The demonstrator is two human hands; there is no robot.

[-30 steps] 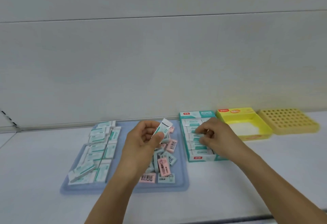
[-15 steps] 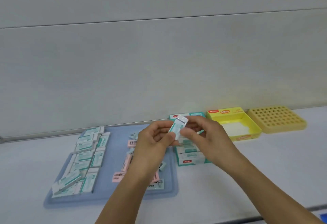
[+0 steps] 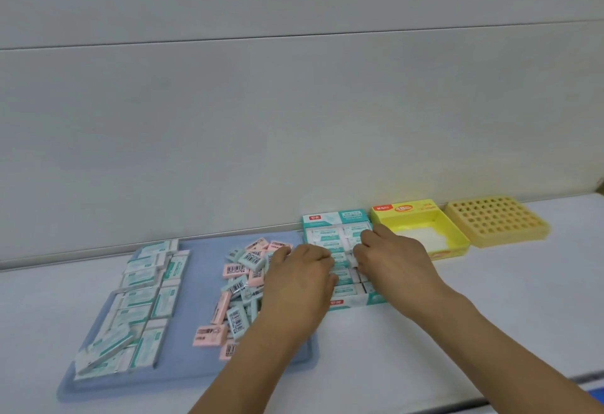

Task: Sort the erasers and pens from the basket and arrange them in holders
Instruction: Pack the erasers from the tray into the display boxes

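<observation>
Both hands over the teal box [image 3: 336, 217]; left hand [image 3: 300, 278] and right hand [image 3: 390, 258] knuckles-up, grip unreadable; loose erasers [image 3: 240, 286] lie left, nearer the left hand.

Bright, even, diffuse lighting with only faint soft shadows under the forearms; slight motion blur softens the hands and the erasers on the blue tray [image 3: 183, 377]; wide-angle bowing curves the wall seam [image 3: 294, 36] toward the edges; no hard glare

fingertips of both hands [image 3: 343, 269] hidden over the teal eraser box [image 3: 336, 217]
</observation>
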